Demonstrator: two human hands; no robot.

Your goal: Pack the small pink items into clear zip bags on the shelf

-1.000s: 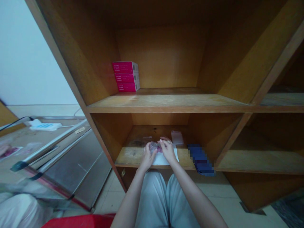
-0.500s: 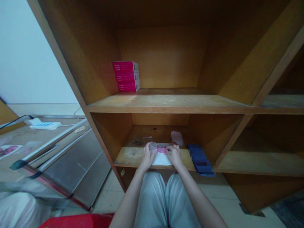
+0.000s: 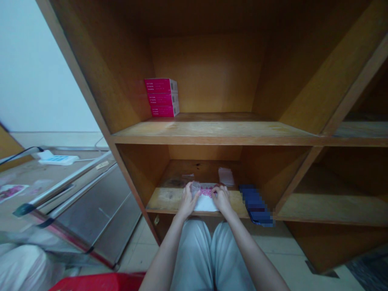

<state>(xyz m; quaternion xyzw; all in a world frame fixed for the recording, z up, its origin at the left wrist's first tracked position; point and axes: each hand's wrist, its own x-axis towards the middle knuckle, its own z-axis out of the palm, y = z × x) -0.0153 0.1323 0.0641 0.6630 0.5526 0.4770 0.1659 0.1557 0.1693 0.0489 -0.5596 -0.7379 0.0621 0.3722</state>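
On the lower shelf lies a white sheet [image 3: 206, 205] with a heap of small pink beads or pellets [image 3: 206, 191] at its far part. My left hand [image 3: 189, 199] is closed around a small clear plastic cup or bag [image 3: 195, 187] at the heap's left side; its exact kind is hard to make out. At the heap's right edge is my right hand [image 3: 222, 198], fingers bent and fingertips down among the pink pieces. What the right fingertips pinch, if anything, is too small to see.
Behind my right hand lies a pale flat packet [image 3: 226, 176]. A dark blue pixelated object [image 3: 256, 205] sits at the shelf's right front. Pink boxes [image 3: 162, 98] are stacked on the upper shelf. A metal-edged cart [image 3: 91, 202] and a red object [image 3: 100, 281] are at left.
My right hand has shifted very slightly left at the edge of the pink heap. My left hand and the clear container stay in place.
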